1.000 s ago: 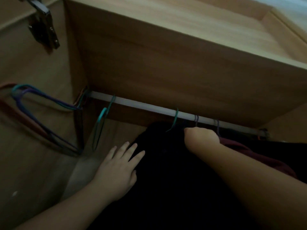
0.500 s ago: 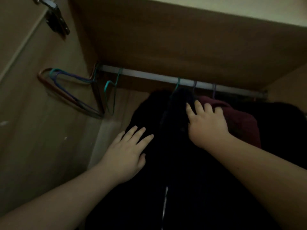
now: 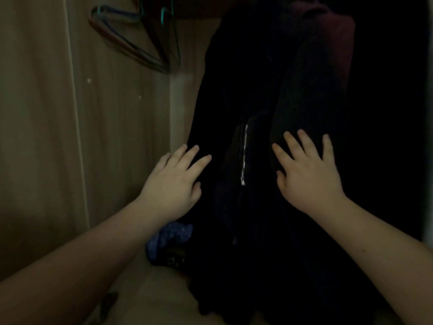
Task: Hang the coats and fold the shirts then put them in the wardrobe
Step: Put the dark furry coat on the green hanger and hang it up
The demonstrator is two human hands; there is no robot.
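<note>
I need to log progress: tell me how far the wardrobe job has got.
Done: a black coat hangs in the wardrobe beside a maroon garment. In hand: left hand and right hand lie flat on it. Left: empty hangers wait; no folded shirts show.

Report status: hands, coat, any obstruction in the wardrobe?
Left hand open, flat on black coat. Right hand open, fingers spread on same coat. Coat hanging, zipper facing out. Empty hangers upper left, apart from it.
</note>
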